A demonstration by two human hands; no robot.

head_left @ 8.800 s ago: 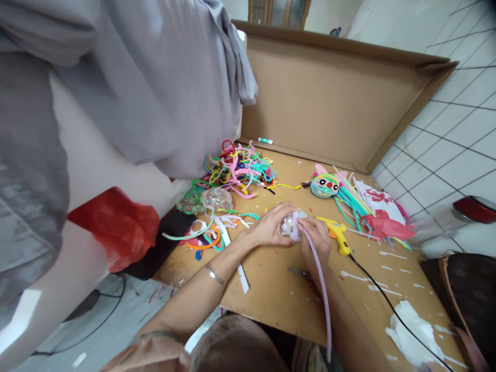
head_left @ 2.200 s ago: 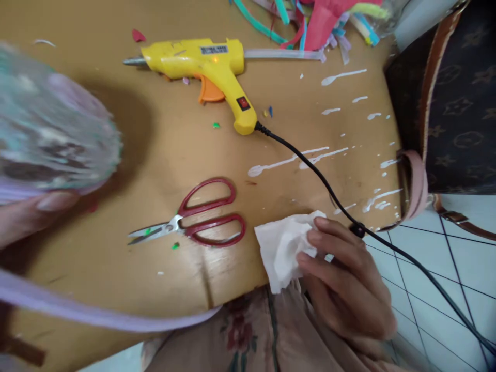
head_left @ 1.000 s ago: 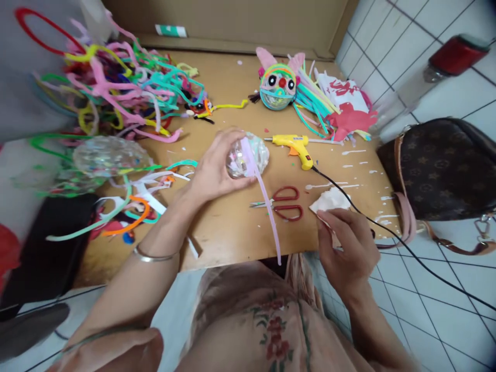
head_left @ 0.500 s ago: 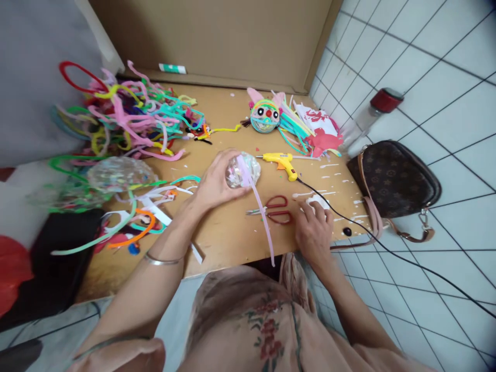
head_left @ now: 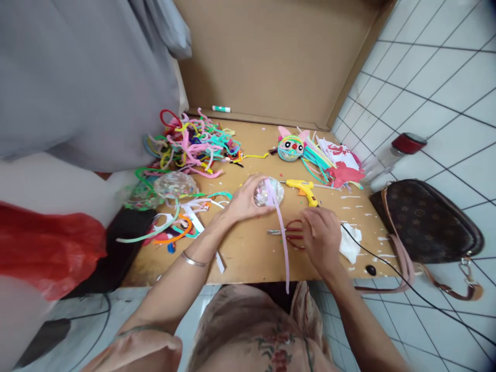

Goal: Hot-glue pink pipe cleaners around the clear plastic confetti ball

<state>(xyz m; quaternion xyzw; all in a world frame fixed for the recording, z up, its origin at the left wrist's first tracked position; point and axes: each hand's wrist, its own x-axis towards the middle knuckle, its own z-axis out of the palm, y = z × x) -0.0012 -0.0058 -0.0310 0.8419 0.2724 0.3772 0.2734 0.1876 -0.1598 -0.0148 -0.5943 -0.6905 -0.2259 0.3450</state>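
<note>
My left hand [head_left: 246,200] is wrapped round a clear plastic ball [head_left: 276,189] with shiny bits showing in it. From the ball a lilac pipe cleaner [head_left: 284,243] hangs down past the table edge. My right hand [head_left: 321,235] is above the table with its fingers curled together; whether anything is in them is hidden. Beneath and beside it lie red-handled scissors [head_left: 293,232], partly covered. A yellow glue gun [head_left: 302,190] rests just beyond that hand, its black cord running right. Crumpled white tissue [head_left: 351,243] lies to the hand's right.
Colourful pipe cleaners [head_left: 194,142] are heaped at the back left, near another clear plastic ball [head_left: 176,185]. A decorated ball with eyes and pink ears [head_left: 290,148] sits at the back. On the right are a brown handbag [head_left: 430,222] and a red-lidded bottle [head_left: 406,143]. A person in grey [head_left: 96,77] is at left.
My right hand has left the white tissue and moved left, over the scissors' handles. My left hand keeps the ball. The view has shifted, showing more of the grey-clothed person and a red bag.
</note>
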